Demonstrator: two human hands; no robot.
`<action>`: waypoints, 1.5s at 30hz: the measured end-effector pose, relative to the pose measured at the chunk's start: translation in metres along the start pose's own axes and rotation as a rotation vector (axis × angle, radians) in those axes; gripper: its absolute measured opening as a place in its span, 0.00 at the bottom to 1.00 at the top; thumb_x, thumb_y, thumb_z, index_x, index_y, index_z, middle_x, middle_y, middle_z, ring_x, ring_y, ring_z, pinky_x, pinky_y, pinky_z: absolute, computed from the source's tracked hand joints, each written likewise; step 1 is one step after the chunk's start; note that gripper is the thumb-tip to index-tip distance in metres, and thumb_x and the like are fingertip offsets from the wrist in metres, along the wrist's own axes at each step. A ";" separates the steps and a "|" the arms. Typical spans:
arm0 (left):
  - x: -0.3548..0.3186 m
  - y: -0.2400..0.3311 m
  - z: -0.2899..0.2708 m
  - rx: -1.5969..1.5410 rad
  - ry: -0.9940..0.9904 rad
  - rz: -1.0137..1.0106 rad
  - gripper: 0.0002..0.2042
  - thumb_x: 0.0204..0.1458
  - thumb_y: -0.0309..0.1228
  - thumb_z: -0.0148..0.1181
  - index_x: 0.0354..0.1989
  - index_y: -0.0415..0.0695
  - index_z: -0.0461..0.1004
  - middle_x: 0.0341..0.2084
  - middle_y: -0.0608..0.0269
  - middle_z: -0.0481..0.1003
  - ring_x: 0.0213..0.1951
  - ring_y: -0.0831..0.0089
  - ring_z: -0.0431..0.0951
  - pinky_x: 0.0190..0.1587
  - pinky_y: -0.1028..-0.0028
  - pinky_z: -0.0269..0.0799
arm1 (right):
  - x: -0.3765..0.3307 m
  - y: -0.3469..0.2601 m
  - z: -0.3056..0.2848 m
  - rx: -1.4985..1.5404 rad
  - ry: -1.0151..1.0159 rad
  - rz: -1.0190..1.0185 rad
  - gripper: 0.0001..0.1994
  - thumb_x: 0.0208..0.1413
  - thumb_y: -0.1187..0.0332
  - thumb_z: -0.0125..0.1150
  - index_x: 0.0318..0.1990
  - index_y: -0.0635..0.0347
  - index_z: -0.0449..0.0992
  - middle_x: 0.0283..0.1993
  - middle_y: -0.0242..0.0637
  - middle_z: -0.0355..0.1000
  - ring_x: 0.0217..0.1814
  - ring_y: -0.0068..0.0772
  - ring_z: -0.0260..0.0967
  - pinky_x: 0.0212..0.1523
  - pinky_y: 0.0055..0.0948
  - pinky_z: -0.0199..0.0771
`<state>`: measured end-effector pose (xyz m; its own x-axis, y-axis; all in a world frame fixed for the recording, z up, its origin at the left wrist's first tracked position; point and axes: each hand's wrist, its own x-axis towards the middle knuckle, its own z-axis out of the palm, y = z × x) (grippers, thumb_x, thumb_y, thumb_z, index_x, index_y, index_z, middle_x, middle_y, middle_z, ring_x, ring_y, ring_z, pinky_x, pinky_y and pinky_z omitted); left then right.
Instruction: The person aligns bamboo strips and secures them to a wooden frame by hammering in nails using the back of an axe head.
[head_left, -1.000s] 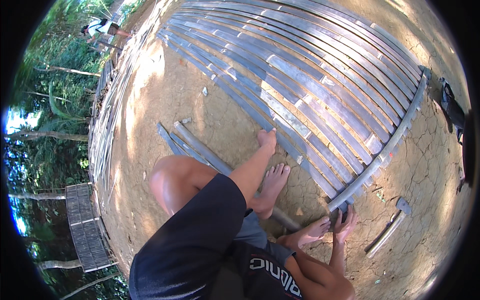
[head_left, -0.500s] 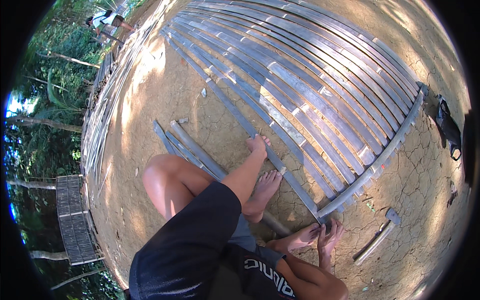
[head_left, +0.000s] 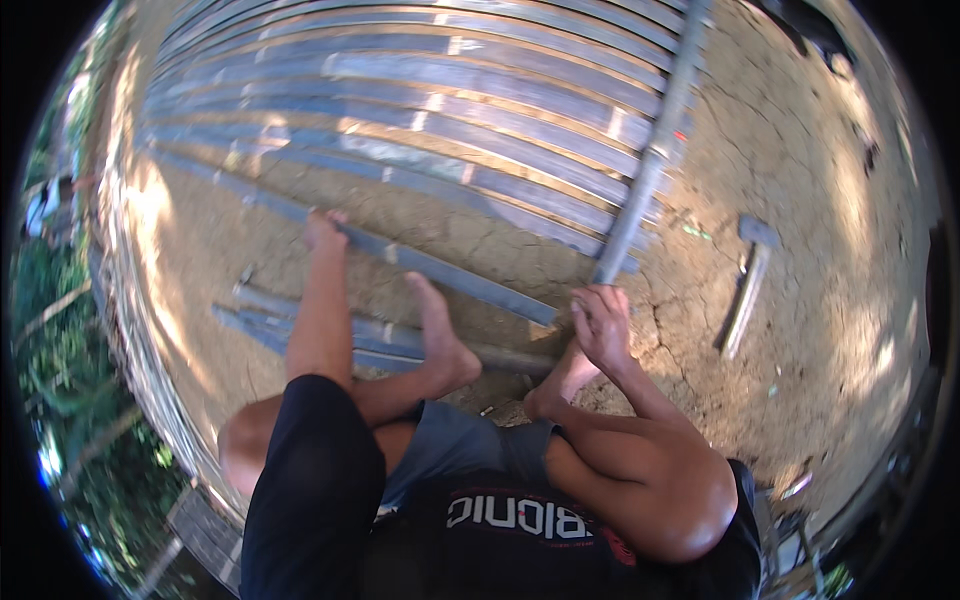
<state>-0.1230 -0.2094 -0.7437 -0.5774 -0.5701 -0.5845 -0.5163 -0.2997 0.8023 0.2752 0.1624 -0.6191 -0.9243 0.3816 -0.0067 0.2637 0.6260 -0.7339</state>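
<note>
My left hand [head_left: 325, 228] is closed around a long dark bamboo slat [head_left: 455, 276], the nearest of a row of slats. This slat's right end lies on the ground, apart from the bamboo crossbar [head_left: 655, 155]. At the crossbar's near end my right hand [head_left: 603, 325] has its fingers curled against it; the thumb side is partly hidden. The other bamboo slats [head_left: 400, 115] lie side by side, their right ends meeting the crossbar. My bare feet rest on either side of the held slat's near edge.
A hammer [head_left: 748, 285] with a wooden handle lies on cracked earth to the right. Loose bamboo pieces [head_left: 385, 330] lie by my feet. A black bag [head_left: 815, 30] is at the far right. Thin pale strips [head_left: 125, 290] line the left side, with greenery beyond.
The view has turned, so the slats now run more crosswise. The held slat's right end, which met the crossbar's end, is now apart from it. My right hand has moved to the crossbar's end.
</note>
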 end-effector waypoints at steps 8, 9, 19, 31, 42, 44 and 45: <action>0.062 0.055 -0.063 0.410 0.105 0.025 0.11 0.65 0.37 0.51 0.42 0.42 0.71 0.28 0.61 0.69 0.31 0.68 0.72 0.37 0.65 0.76 | -0.019 0.054 -0.028 -0.088 0.148 0.153 0.15 0.56 0.71 0.63 0.52 0.60 0.77 0.47 0.45 0.72 0.49 0.51 0.67 0.52 0.47 0.67; 0.054 0.059 -0.068 0.444 0.080 0.063 0.13 0.64 0.39 0.52 0.46 0.41 0.72 0.31 0.58 0.71 0.34 0.65 0.74 0.39 0.63 0.76 | -0.015 0.060 -0.026 -0.112 0.163 0.163 0.16 0.56 0.71 0.63 0.53 0.59 0.77 0.48 0.46 0.72 0.49 0.51 0.67 0.53 0.47 0.66; -0.169 -0.046 0.038 0.958 -0.148 0.712 0.30 0.51 0.44 0.73 0.52 0.34 0.67 0.44 0.46 0.74 0.44 0.57 0.76 0.49 0.56 0.72 | 0.001 0.076 -0.002 -0.224 0.092 0.266 0.24 0.53 0.70 0.65 0.60 0.55 0.71 0.54 0.47 0.66 0.55 0.53 0.62 0.57 0.48 0.64; -0.140 -0.129 0.030 0.712 -0.171 0.214 0.30 0.46 0.38 0.77 0.50 0.33 0.68 0.42 0.47 0.76 0.41 0.59 0.74 0.45 0.59 0.70 | -0.013 0.067 0.005 -0.096 0.055 0.284 0.22 0.45 0.68 0.69 0.51 0.57 0.77 0.48 0.45 0.71 0.55 0.52 0.65 0.58 0.48 0.62; -0.210 -0.080 0.034 0.818 0.040 0.183 0.29 0.46 0.36 0.72 0.55 0.36 0.67 0.54 0.40 0.71 0.58 0.46 0.72 0.60 0.55 0.68 | -0.015 0.060 -0.002 0.033 0.145 0.268 0.14 0.60 0.72 0.58 0.52 0.64 0.76 0.45 0.46 0.71 0.48 0.48 0.65 0.55 0.45 0.63; -0.193 -0.077 0.031 0.883 0.161 0.220 0.29 0.47 0.33 0.69 0.56 0.36 0.64 0.56 0.41 0.69 0.58 0.46 0.72 0.60 0.54 0.69 | -0.012 0.064 -0.002 0.070 0.177 0.247 0.13 0.61 0.72 0.57 0.52 0.64 0.76 0.45 0.44 0.71 0.47 0.46 0.65 0.53 0.45 0.63; -0.183 -0.071 0.019 0.917 0.245 0.236 0.29 0.48 0.32 0.68 0.56 0.37 0.63 0.57 0.42 0.67 0.58 0.46 0.72 0.60 0.53 0.69 | -0.006 0.062 0.004 0.056 0.192 0.174 0.13 0.61 0.72 0.57 0.51 0.64 0.76 0.44 0.44 0.72 0.46 0.46 0.66 0.52 0.45 0.64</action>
<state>0.0073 -0.0693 -0.6956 -0.6350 -0.7133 -0.2965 -0.7559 0.4945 0.4290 0.2965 0.1963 -0.6671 -0.7956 0.6057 -0.0108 0.3933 0.5029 -0.7697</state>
